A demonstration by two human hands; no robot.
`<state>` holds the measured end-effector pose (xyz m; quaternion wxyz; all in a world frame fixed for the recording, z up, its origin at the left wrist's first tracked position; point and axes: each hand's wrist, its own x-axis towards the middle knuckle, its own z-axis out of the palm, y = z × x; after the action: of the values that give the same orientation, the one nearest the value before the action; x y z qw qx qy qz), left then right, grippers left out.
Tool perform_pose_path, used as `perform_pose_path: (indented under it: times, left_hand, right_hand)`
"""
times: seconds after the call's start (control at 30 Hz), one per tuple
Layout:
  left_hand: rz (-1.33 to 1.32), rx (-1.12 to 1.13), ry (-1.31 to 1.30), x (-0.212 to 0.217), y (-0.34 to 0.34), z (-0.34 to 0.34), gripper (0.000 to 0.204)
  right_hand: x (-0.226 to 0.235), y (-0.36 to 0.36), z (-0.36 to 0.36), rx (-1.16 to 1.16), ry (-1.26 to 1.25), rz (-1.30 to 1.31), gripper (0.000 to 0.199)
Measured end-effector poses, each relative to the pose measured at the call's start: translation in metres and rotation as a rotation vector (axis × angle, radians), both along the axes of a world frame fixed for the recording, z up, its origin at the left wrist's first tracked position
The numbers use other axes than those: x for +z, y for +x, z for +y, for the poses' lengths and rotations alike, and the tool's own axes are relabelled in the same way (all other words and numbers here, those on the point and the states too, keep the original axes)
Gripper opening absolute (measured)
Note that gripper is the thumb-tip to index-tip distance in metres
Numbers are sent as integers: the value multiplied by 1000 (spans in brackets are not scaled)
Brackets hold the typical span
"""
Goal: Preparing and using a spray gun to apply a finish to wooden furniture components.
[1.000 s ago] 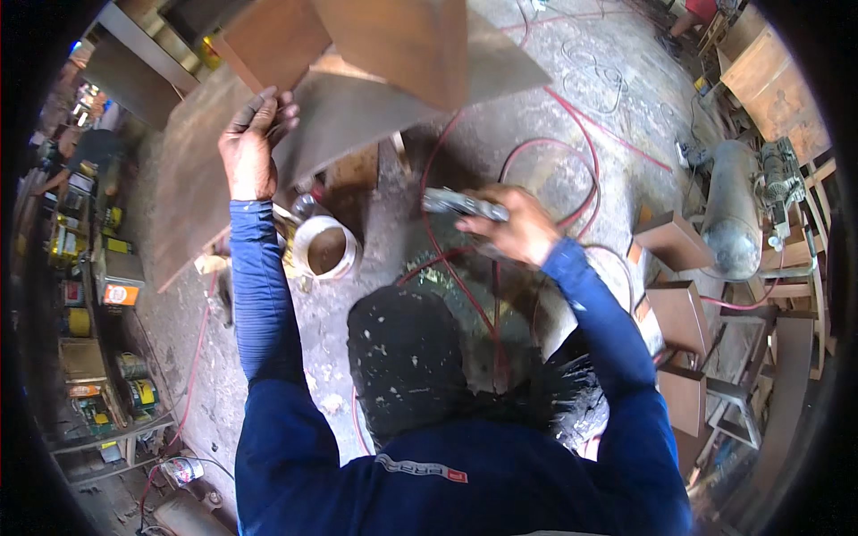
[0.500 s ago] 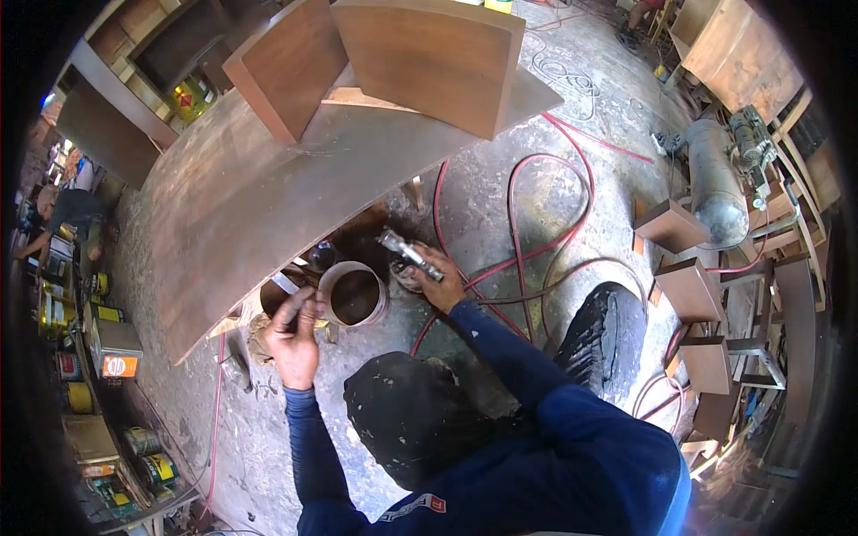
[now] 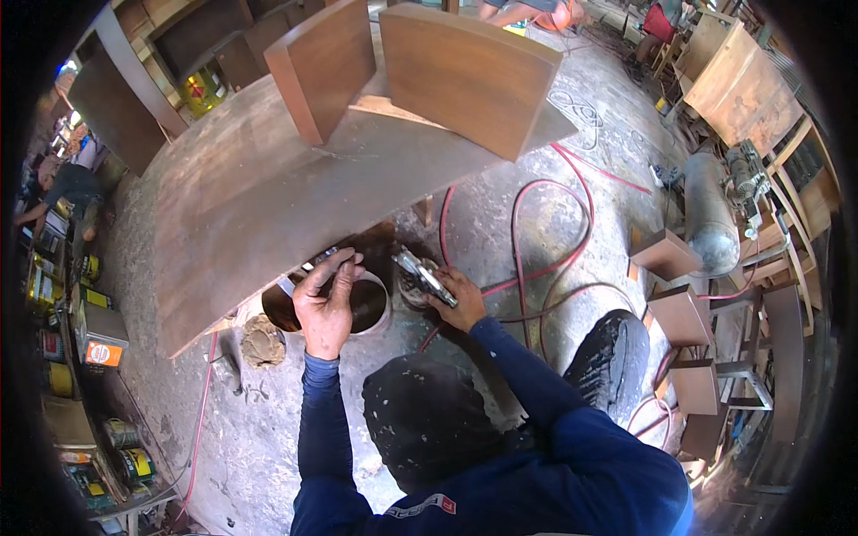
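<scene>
My right hand [image 3: 462, 300] grips a silver metal spray gun [image 3: 424, 275], which tilts up to the left over the floor. A round container [image 3: 409, 293], partly hidden, sits beneath the gun. My left hand [image 3: 326, 308] is raised over the rim of a pale bucket [image 3: 386, 314] with dark brown inside. Its thumb and fingers are drawn together; whatever they may hold is hidden. Left of that hand stands a second container with a brown inside [image 3: 280, 308], a pale flat strip [image 3: 286, 286] at its edge. A crumpled brown cloth [image 3: 262, 341] lies beside it.
A large brown panel [image 3: 241, 223] spans the area ahead, bearing two upright brown boards [image 3: 465, 76]. Red hoses [image 3: 517, 223] loop across the floor. An air compressor tank [image 3: 710, 219] and brown pieces [image 3: 679, 315] stand right. Cans [image 3: 98, 335] line the left; another person [image 3: 76, 192] bends there.
My left hand has moved right, over the bucket's edge, with its fingers now pointing right. The right hand still grips the spray gun, shifted slightly right and down. The whole view has shifted.
</scene>
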<state>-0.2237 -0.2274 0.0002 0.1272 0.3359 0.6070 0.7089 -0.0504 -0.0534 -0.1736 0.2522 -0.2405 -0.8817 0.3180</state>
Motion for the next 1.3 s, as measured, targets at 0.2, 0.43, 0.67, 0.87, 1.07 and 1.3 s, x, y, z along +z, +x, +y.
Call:
perform_pose_path:
  times: [0.2, 0.43, 0.67, 0.87, 1.07, 1.3]
  left_hand:
    - [43, 0, 20, 20, -11, 8, 19]
    - [4, 74, 78, 25, -8, 19, 17]
    - [597, 252, -75, 58, -34, 76, 22]
    - [936, 236, -713, 50, -112, 194, 57]
    - [993, 166, -953, 36, -118, 237, 71]
    - [931, 117, -1056, 43, -115, 234, 73]
  right_hand:
    - [2, 16, -3, -5, 33, 25, 63]
    - [13, 43, -2, 54, 0, -116, 91]
    - [155, 45, 21, -86, 547, 418, 64]
    - [394, -52, 69, -138, 1084, 594, 41]
    - [428, -147, 154, -281, 943, -293, 94]
    - [413, -188, 170, -152, 1185, -468, 115]
